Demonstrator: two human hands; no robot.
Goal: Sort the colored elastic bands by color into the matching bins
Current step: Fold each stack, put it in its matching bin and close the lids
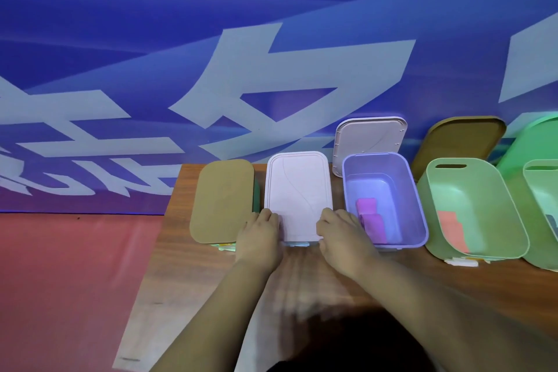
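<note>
Head view — near corners of pink lid gripped by left hand and right hand; purple bin just right.

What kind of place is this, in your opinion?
Probably an event or exhibition stand: a huge blue banner with large white characters stands behind the wooden table, the floor is red, and plastic bins stand in a row. The left hand and right hand hold a pink lid.
</note>
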